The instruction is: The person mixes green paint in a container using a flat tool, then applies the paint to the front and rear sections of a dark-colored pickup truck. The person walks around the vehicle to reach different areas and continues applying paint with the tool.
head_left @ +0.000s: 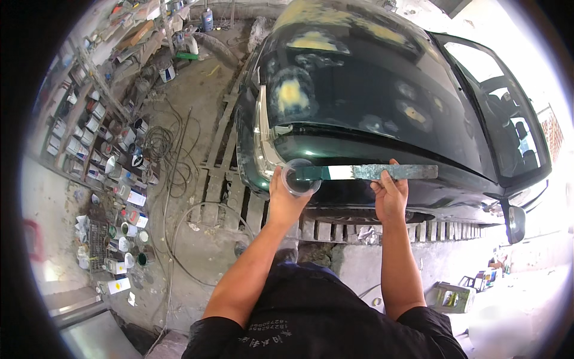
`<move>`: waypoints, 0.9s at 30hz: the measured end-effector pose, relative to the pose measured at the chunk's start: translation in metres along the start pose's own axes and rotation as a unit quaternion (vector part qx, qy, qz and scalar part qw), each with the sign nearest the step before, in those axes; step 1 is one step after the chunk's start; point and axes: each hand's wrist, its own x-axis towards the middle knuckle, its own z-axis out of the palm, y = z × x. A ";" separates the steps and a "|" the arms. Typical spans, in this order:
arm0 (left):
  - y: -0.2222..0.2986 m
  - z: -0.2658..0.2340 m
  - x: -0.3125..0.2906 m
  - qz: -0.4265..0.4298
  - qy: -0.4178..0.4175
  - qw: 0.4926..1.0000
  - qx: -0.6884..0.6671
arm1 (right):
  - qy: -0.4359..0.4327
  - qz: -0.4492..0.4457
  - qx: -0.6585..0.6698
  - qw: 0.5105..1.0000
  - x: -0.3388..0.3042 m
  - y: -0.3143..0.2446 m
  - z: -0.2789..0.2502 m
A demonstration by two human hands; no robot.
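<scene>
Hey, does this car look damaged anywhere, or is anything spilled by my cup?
Yes, the dark hood has yellowish patches ringed by dull, cloudy areas that break up its glossy finish; one sits near the headlight. No spill shows around the clear plastic cup in your left hand.

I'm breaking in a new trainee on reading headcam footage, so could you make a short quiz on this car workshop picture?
1. Multiple choice. Which of the wearer's hands holds the clear cup?
A) left
B) right
C) neither

2. True or false. The right hand grips the long flat strip.

3. Fill in the blank. The dark car hood carries several yellowish ____.

Key
1: A. The left hand has it.
2: True.
3: patches.
</scene>
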 end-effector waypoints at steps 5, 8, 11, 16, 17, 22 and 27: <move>0.005 -0.009 0.003 0.026 -0.019 0.999 -0.010 | -0.079 -0.102 -0.143 0.981 -0.010 -0.024 0.025; 0.005 -0.016 -0.001 0.053 -0.030 0.998 -0.018 | -0.158 -0.143 -0.250 0.944 -0.028 -0.037 0.062; 0.009 -0.028 0.000 0.071 -0.053 0.996 -0.013 | -0.285 -0.221 -0.471 0.805 -0.048 -0.057 0.102; 0.002 -0.049 -0.008 0.046 -0.063 0.997 -0.028 | -0.392 -0.233 -0.462 0.760 -0.046 -0.067 0.110; 0.002 -0.053 -0.008 0.045 -0.070 0.995 -0.046 | -0.377 -0.256 -0.463 0.760 -0.039 -0.070 0.114; -0.003 -0.062 -0.005 0.096 -0.050 0.994 -0.004 | -0.443 -0.327 -0.419 0.722 -0.041 -0.053 0.145; -0.014 -0.080 -0.009 0.078 -0.047 0.996 0.013 | -0.460 -0.269 -0.405 0.743 -0.042 -0.058 0.131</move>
